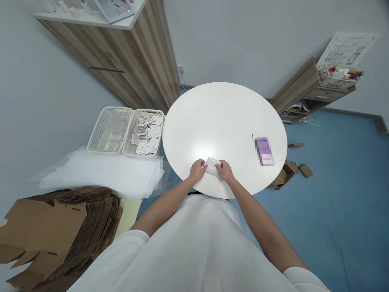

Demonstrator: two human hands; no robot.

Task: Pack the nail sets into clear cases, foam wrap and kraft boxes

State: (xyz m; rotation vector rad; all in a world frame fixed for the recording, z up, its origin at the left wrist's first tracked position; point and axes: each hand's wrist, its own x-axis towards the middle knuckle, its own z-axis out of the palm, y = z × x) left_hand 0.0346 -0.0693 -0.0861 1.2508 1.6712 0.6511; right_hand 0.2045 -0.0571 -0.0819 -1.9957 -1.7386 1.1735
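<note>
The left hand (198, 169) and right hand (225, 170), fingers curled nearly closed, hold opposite ends of a small white packet (213, 166) between them, at the near edge of the round table (225, 117); a purple item (264, 151) lies right of them.

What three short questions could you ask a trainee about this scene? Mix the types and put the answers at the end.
1. What is between the fingers of the left hand and the right hand? (a) a cardboard box (b) a small white piece (c) a picture frame
2. True or false: the purple item lies on the round table, nearer the right hand than the left hand.
3. Fill the gap: the white basket nearest the round table holds a pile of printed ____.

Key: 1. b; 2. true; 3. cards
</note>
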